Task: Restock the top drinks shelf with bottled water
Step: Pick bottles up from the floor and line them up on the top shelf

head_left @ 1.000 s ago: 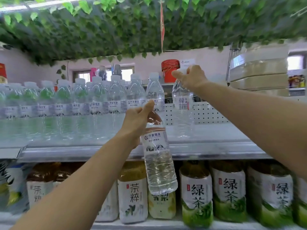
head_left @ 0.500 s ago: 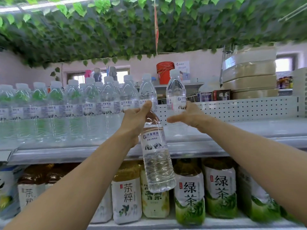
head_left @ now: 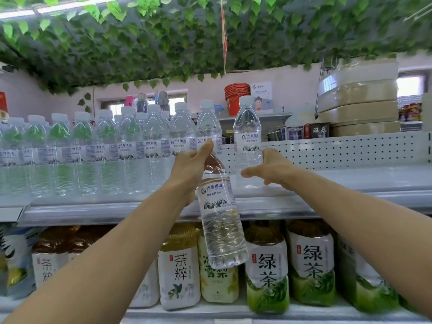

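Observation:
A clear water bottle (head_left: 219,218) with a white label hangs in front of the top shelf's edge (head_left: 350,183); my left hand (head_left: 189,169) grips it by the neck. Another water bottle (head_left: 247,136) stands upright on that shelf, a small gap to the right of a long row of water bottles (head_left: 131,146). My right hand (head_left: 273,167) sits at the lower part of that lone bottle, fingers relaxed and spread, holding nothing. Whether it touches the bottle I cannot tell.
Right of the lone bottle the top shelf runs bare along a perforated back panel (head_left: 339,148). Tea bottles (head_left: 311,260) fill the shelf below. Stacked round containers (head_left: 357,101) and a red bucket (head_left: 236,97) stand behind. Green leaves (head_left: 163,38) hang overhead.
My right hand left the cap of the lone bottle, which now stands on the shelf, and dropped to its lower part. The left hand kept its bottle in place.

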